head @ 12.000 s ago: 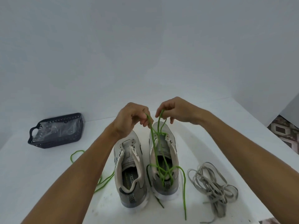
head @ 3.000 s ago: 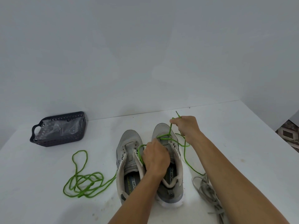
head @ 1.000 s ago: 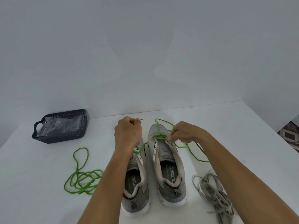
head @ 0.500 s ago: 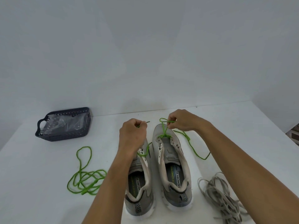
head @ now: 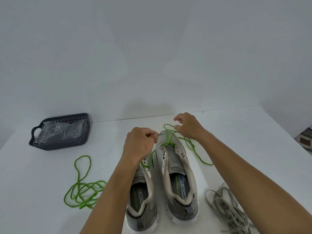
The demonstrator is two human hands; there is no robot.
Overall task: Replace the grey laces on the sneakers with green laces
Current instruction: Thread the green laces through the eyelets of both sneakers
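Two grey sneakers stand side by side, heels toward me: the left sneaker and the right sneaker. A green lace crosses the right sneaker's front eyelets and trails off to the right. My left hand is a fist above the left sneaker's toe, gripping one end of that lace, whose tip pokes out. My right hand hovers beyond the right sneaker's toe with thumb and fingers apart; the lace's loop lies just under it. A second green lace lies loose at the left. The removed grey laces are heaped at the right.
A dark perforated basket with a clear plastic bag inside stands at the back left of the white table. A wall rises right behind the table. The table's right edge drops away at the far right.
My right hand has let go of its pinch on the green lace and lifted slightly right. My left hand still grips the lace end in about the same place.
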